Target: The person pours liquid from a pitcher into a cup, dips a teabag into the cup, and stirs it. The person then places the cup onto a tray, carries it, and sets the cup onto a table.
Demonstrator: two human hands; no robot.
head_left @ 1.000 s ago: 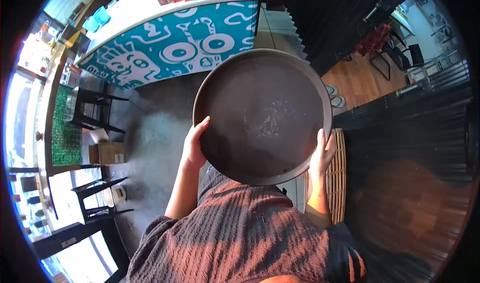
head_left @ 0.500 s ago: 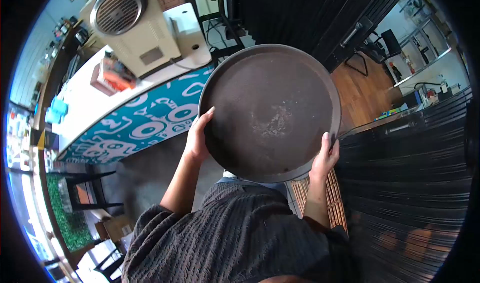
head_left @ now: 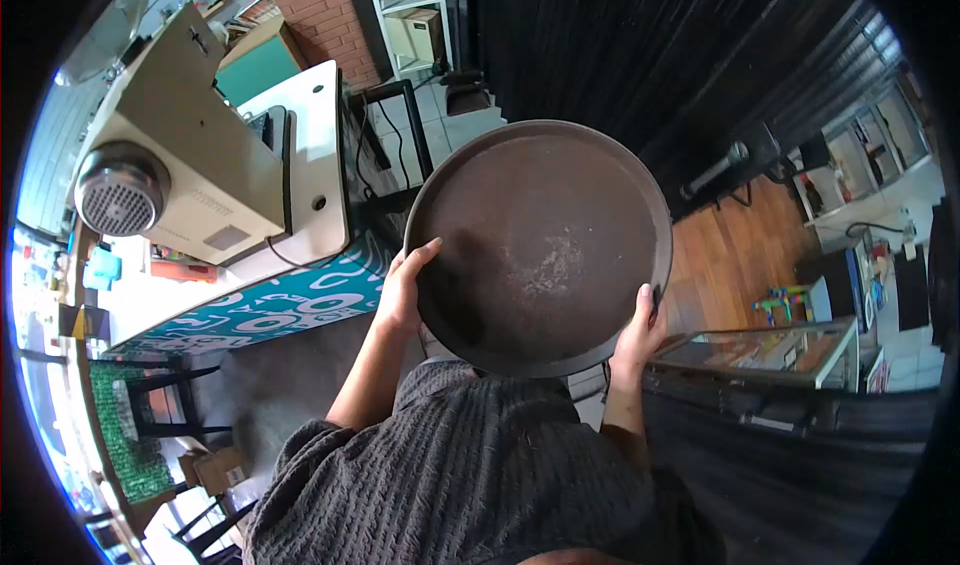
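Note:
A large round brown serving tray [head_left: 520, 195] with a raised rim is held out in front of my body. Its surface is worn, with a pale scuffed patch near the middle. My left hand [head_left: 403, 290] grips the left rim, thumb over the inside edge. On the lower right rim, my right hand [head_left: 640, 337] holds on in the same way, thumb up on the rim. The fingers of both hands are mostly hidden beneath the tray. Nothing lies on the tray apart from the marks.
To the left, a counter [head_left: 250, 323] with a teal patterned front carries a beige machine [head_left: 200, 155] with a trailing cable. Dark slatted panels [head_left: 600, 45] stand ahead and right. A glass-topped case [head_left: 760, 353] is at right, and black stools [head_left: 175, 400] are at lower left.
I have moved forward past the counter, so the beige machine sits further left and more of the shelves and glass case shows. The tray stays in both hands, slightly lower in view.

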